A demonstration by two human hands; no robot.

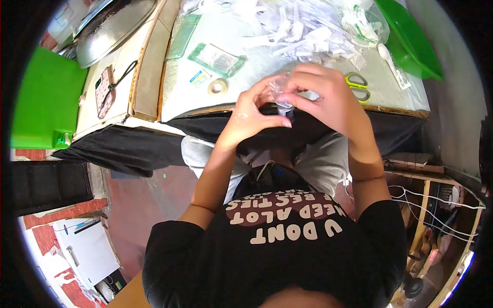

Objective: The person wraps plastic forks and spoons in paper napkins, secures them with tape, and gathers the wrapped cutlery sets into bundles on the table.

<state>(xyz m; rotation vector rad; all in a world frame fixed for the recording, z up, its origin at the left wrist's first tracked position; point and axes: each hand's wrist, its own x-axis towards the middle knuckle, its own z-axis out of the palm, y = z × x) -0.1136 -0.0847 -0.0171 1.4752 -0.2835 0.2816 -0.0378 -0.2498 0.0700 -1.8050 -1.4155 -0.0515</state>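
Note:
My left hand and my right hand are close together over the table's front edge. Between them is a crumpled piece of clear plastic film, perhaps a small bag. My right hand pinches it between thumb and fingers. The left fingers curl around its other side, with the thumb stretched out below. What the film contains, if anything, I cannot make out. Yellow-green scissors lie just right of my right hand. A roll of tape rests left of my left hand.
White plastic cutlery and wrappers are heaped at the back. A wrapped white spoon lies near a green basin. Green-edged clear packs and a small blue-yellow card lie left. A phone is on the side counter.

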